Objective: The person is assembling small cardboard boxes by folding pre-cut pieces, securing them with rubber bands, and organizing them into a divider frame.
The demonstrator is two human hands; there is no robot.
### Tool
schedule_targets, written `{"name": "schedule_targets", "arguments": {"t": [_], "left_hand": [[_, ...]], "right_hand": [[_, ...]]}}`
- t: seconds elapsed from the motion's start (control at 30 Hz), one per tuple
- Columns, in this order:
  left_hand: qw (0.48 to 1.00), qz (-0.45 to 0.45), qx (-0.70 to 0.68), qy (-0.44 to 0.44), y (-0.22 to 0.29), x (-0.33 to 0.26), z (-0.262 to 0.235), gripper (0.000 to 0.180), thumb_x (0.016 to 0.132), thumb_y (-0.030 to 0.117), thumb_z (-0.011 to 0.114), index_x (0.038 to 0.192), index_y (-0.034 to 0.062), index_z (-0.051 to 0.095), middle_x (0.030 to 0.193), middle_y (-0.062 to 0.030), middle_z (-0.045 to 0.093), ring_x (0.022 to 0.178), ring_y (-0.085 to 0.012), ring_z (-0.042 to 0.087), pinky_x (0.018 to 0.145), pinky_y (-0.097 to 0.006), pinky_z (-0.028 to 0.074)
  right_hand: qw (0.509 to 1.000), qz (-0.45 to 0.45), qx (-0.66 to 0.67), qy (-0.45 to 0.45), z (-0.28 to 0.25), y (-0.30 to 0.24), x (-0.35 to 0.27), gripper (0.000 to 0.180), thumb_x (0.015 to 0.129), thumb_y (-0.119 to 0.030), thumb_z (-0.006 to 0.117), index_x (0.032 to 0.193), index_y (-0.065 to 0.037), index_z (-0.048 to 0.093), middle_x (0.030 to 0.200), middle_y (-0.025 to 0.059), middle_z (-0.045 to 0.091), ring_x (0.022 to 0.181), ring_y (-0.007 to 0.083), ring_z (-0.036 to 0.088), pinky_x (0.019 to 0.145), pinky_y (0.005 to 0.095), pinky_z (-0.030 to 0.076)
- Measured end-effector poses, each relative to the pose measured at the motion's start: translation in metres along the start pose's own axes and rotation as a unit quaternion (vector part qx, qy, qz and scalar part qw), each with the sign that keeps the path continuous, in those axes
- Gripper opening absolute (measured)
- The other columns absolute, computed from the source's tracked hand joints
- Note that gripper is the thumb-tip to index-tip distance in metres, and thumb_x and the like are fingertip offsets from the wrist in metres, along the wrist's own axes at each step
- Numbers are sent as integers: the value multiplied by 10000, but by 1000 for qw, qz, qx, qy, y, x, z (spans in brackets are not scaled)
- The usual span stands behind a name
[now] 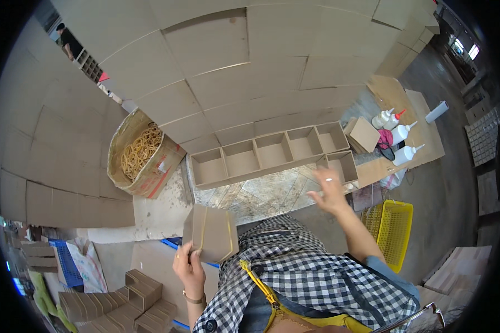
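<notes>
Lit evenly and softly mid-frame, with mild shadows inside compartment tray (242, 158); dim toward upper right, blown out at bright windows (473, 52) there; bent hard toward rim, black in corners; slightly motion-smeared at right hand (330, 193)

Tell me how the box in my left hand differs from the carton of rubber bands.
The held box has yellow bands around it; the carton holds loose bands inside. The box looks plain, the carton red-marked. The box looks smaller than the carton. Both are brown.
</notes>
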State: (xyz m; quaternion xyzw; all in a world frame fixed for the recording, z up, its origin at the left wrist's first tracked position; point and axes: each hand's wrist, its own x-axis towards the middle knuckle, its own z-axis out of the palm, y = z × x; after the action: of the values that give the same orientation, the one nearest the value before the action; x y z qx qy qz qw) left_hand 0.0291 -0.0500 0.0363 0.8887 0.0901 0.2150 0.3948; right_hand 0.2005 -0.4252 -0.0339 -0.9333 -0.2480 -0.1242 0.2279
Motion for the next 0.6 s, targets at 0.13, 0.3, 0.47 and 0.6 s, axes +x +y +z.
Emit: {"name": "schedule_targets", "arguments": {"t": [0.13, 0.3, 0.47, 0.6], "left_hand": [[993, -28, -109, -21, 15, 32, 2, 202, 811, -37, 563, 1011, -27, 588, 812, -142, 606, 672, -245, 573, 606, -267, 455], [992, 2, -120, -49, 19, 39, -2, 229, 849, 30, 565, 1075, -8, 574, 908, -196, 642, 728, -270, 655, 605, -322, 506], [979, -11, 196, -50, -23, 7, -4, 353, 791, 49, 510, 1124, -65, 491, 753, -175, 614, 686, -336, 630, 598, -396, 510], [972, -108, 206, -12, -70, -9, -35, 173, 774, 60, 519, 919, -32, 546, 675, -170, 603, 647, -317, 633, 567, -393, 494]], "right_hand": [[931, -186, 302, -82, 10, -107, 111, 575, 818, -404, 619, 1271, -72, 496, 1206, 185, 542, 1146, 382, 475, 957, 451, 391], [781, -256, 303, -482, 46, -199, 171, 500, 918, -472, 437, 1155, -54, 575, 1057, 189, 622, 1004, 354, 571, 875, 428, 441], [792, -260, 319, -452, 102, -241, 143, 408, 939, -347, 416, 1084, -5, 583, 1049, 212, 608, 1028, 378, 556, 868, 418, 432], [714, -301, 351, -526, 129, -277, 142, 469, 941, -384, 401, 1170, -5, 556, 1166, 215, 569, 1101, 386, 527, 923, 408, 408]]}}
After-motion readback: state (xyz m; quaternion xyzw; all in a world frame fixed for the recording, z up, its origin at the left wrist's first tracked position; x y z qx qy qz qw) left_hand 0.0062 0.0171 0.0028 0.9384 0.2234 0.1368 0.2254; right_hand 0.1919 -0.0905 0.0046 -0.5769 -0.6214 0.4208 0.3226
